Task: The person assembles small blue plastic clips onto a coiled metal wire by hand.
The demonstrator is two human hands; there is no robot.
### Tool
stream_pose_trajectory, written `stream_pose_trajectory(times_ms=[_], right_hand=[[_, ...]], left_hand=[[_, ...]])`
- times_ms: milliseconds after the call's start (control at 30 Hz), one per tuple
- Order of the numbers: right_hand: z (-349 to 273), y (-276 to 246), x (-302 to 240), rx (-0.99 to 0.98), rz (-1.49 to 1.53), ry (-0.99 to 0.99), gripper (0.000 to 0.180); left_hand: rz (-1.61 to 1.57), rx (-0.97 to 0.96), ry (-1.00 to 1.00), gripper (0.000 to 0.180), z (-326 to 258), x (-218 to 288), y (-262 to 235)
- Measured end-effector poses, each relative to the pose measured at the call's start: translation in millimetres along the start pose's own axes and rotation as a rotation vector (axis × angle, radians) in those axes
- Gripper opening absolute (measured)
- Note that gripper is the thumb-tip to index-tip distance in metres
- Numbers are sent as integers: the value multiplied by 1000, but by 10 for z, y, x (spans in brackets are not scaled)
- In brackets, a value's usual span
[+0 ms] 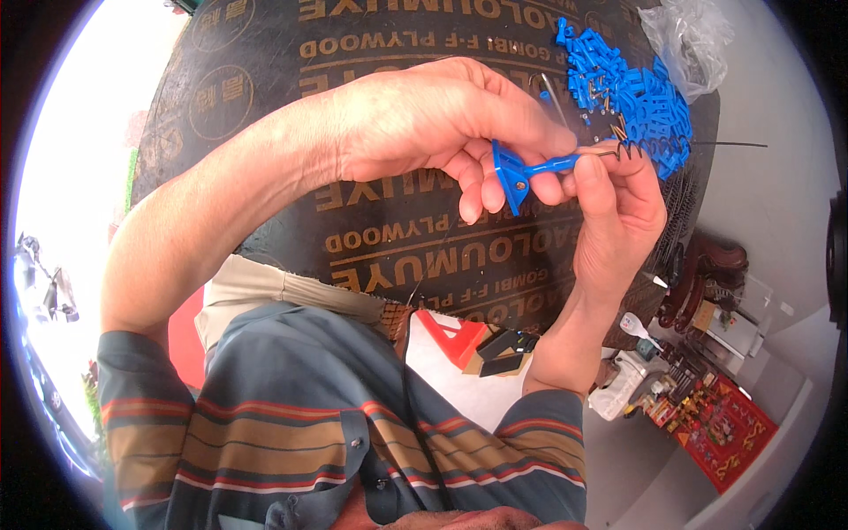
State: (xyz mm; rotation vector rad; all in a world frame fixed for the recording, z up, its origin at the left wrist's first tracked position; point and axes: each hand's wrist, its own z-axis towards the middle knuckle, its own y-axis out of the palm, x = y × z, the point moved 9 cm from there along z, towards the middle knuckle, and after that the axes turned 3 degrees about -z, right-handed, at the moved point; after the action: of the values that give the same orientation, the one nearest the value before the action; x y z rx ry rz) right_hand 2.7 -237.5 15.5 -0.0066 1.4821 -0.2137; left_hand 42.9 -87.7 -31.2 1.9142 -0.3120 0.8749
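My left hand (424, 119) and my right hand (618, 212) meet above a dark plywood board (265, 79). Between them I hold a small blue plastic piece (521, 172) with a flat triangular end and a thin stem. The left fingers pinch the stem near its wide end. The right thumb and fingers grip the other end, where a small metal spring (623, 152) sits against the stem. A heap of several similar blue plastic pieces (632, 88) lies on the board just beyond my right hand.
A crumpled clear plastic bag (693, 35) lies by the heap at the board's far right. Below the board's edge I see a red triangular thing (450, 336), a dark box (503, 349), a white appliance (618, 384) and a red patterned mat (729, 424).
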Motion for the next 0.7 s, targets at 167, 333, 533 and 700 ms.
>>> stream_pose_trajectory(times_ms=[167, 333, 533, 700], right_hand=[[-1, 3, -7, 1, -3, -5, 16], [0, 5, -7, -5, -22, -2, 15], [-3, -3, -5, 24, -7, 15, 14], [-3, 3, -18, 1, -14, 6, 14]], left_hand=[[21, 5, -12, 28, 4, -6, -1], [17, 1, -29, 28, 14, -27, -3], [-18, -17, -24, 31, 17, -35, -6], [-3, -16, -35, 30, 10, -21, -5]])
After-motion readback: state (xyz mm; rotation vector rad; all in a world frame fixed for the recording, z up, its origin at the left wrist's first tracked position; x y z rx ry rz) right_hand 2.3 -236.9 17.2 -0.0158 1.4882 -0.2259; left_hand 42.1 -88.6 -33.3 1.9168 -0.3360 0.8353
